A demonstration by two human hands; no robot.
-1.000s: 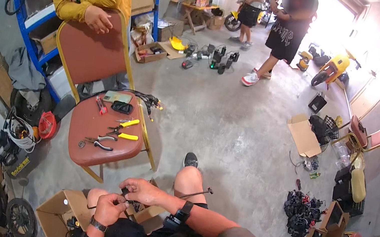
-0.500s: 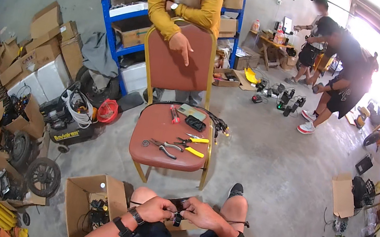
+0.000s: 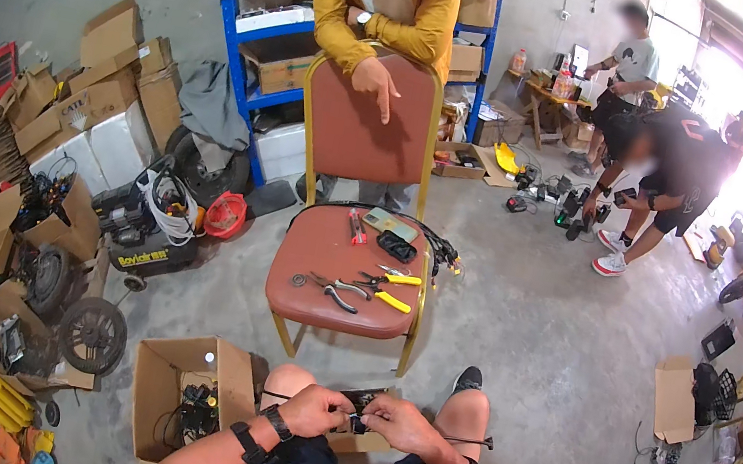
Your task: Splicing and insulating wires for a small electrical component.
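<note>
Over my lap, my left hand [image 3: 318,411] and my right hand [image 3: 399,426] are close together, fingers pinched on a black cable [image 3: 466,439]. One cable end sticks out beyond my right wrist, and a thin length shows left of my left hand. Between the fingertips is a small dark piece, too small to make out. Ahead stands a chair with a reddish-brown seat [image 3: 317,247]. Grey-handled pliers [image 3: 341,294], yellow-handled pliers [image 3: 392,297], a small dark ring [image 3: 298,280], a red tube [image 3: 357,228], a phone [image 3: 391,225] and a black pouch [image 3: 397,247] lie on it.
Left of my legs sits an open cardboard box [image 3: 164,365] with black parts; another box [image 3: 362,444] is between my knees. A person in a yellow jacket [image 3: 431,9] leans on the chair back. An air compressor [image 3: 143,232] and wheels stand left. A person [image 3: 674,151] bends over black devices.
My view has shifted slightly, so the chair sits further right. My hands stay pinched over my lap. The person at the back right has bent lower towards the devices.
</note>
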